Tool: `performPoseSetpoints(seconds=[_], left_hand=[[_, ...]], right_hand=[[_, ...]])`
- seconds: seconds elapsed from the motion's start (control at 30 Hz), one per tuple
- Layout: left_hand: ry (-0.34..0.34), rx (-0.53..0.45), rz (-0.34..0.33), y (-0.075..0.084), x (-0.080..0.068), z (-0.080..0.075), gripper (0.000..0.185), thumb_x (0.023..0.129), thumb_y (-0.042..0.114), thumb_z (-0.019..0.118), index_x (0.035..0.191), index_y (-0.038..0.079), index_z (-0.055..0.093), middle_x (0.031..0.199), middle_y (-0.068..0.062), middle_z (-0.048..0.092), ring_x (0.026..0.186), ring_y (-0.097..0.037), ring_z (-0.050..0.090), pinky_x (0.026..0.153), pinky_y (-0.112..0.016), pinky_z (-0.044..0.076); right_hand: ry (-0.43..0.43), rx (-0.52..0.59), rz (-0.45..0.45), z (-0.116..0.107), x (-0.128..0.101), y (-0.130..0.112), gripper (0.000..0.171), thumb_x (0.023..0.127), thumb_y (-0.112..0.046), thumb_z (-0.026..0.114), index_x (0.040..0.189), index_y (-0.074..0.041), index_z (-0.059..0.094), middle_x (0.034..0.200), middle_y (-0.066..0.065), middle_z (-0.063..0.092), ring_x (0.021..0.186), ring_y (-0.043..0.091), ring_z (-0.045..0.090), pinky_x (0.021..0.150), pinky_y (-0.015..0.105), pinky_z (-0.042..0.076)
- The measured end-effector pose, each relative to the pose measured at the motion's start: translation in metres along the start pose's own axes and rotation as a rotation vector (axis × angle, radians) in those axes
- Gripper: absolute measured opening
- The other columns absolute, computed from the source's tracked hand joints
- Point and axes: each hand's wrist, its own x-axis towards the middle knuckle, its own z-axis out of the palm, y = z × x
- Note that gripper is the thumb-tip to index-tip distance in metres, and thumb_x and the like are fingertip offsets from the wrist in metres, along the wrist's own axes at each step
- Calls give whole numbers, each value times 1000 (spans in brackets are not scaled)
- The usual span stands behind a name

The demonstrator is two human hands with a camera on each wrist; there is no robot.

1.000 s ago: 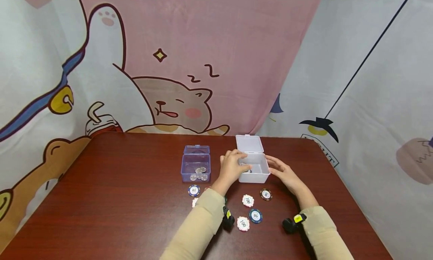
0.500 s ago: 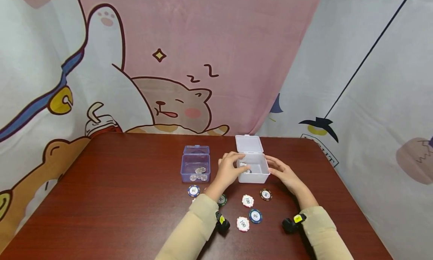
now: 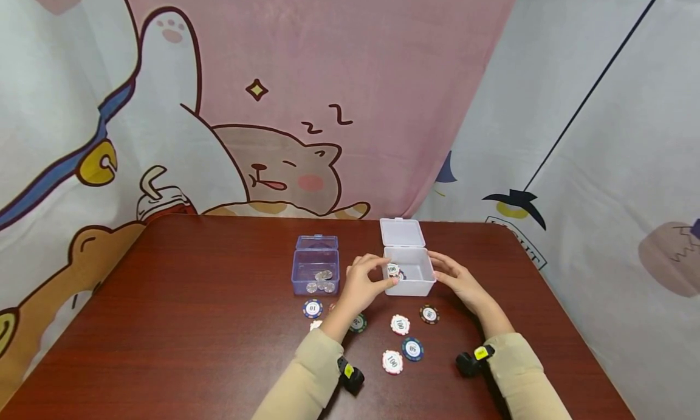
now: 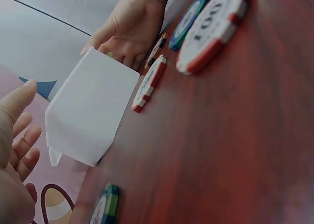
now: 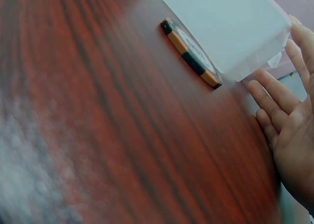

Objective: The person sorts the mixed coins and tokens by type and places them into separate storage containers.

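White plastic forms a smooth box [image 3: 412, 289] of round chips [image 3: 392, 269], the left hand [image 3: 358, 286] splayed nearby, the right hand [image 3: 462, 281] touching, uncurled.

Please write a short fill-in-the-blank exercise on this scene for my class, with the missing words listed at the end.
In the head view, the white box stands to the ____ of the blue box.
The silver discs lie inside the ____ box.
The chip nearest the bottom of the head view shows the number ____.
The right hand is beside the ____ box.

Missing words: right; blue; 100; white.
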Motion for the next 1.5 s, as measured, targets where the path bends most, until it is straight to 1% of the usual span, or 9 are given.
performPoseSetpoints(seconds=[0.17, 0.33, 0.47, 0.63, 0.77, 0.93, 1.2, 1.3, 1.5], left_hand=[[-15, -24, 19, 1, -7, -3, 39, 76, 22, 82, 110, 6, 71, 106, 0, 65, 100, -24, 53, 84, -39, 32], [-38, -34, 25, 4, -13, -5, 38, 73, 20, 84, 107, 7, 72, 104, 1, 65, 99, -19, 52, 85, -38, 31], [-60, -23, 18, 4, -17, -5, 38, 72, 21, 84, 107, 9, 73, 103, 3, 66, 97, -19, 53, 86, -38, 32], [-78, -34, 22, 2, -23, -6, 40, 72, 21, 85, 107, 7, 73, 101, 4, 66, 97, -22, 55, 86, -37, 33], [-105, -48, 22, 1, -27, -7, 41, 71, 21, 85, 107, 7, 72, 101, 4, 66, 96, -21, 55, 87, -38, 33], [-151, -22, 32, -4, -31, -5, 41, 71, 23, 85, 107, 9, 73, 100, 6, 66, 94, -18, 55, 85, -35, 34], [-240, 29, 56, -8, -35, -1, 40, 70, 21, 86, 106, 10, 73, 101, 5, 65, 94, -11, 53, 85, -34, 31], [-276, 42, 63, -7, -37, 0, 41, 70, 21, 85, 107, 9, 72, 101, 5, 65, 95, -10, 52, 85, -34, 31], [-343, 80, 50, -5, -41, 2, 42, 71, 22, 85, 109, 10, 72, 103, 5, 65, 98, -9, 51, 86, -32, 31]], right_hand=[[-6, 8, -26, 1, 0, 1, 51, 96, -11, 56, 145, -6, 39, 141, 25, 42, 120, 18, 49, 91, 24, 41], [0, 6, -18, 1, 1, 0, 51, 96, -11, 56, 145, -9, 40, 140, 22, 44, 119, 15, 50, 91, 24, 41], [-1, -7, -15, 1, 1, 0, 51, 97, -11, 55, 145, -8, 39, 141, 23, 43, 122, 20, 48, 92, 25, 40], [-9, -12, -17, 1, 1, 0, 51, 97, -11, 55, 145, -6, 38, 142, 24, 42, 125, 30, 44, 92, 25, 40], [-8, -9, -21, 0, 2, 1, 51, 97, -10, 55, 145, -6, 38, 142, 25, 42, 124, 28, 45, 92, 26, 40], [-1, -10, -7, 0, 0, -1, 52, 97, -12, 55, 145, -6, 38, 142, 24, 42, 122, 21, 47, 92, 25, 40], [-7, -1, -8, 0, 1, 0, 52, 97, -11, 55, 146, -5, 37, 142, 24, 42, 124, 30, 44, 91, 22, 40], [1, -9, -1, 1, 1, 0, 52, 97, -12, 56, 145, -6, 38, 142, 23, 42, 124, 30, 44, 91, 22, 40], [5, -14, 5, 1, 0, 0, 51, 97, -13, 56, 145, -9, 39, 142, 23, 43, 121, 18, 49, 91, 24, 40]])
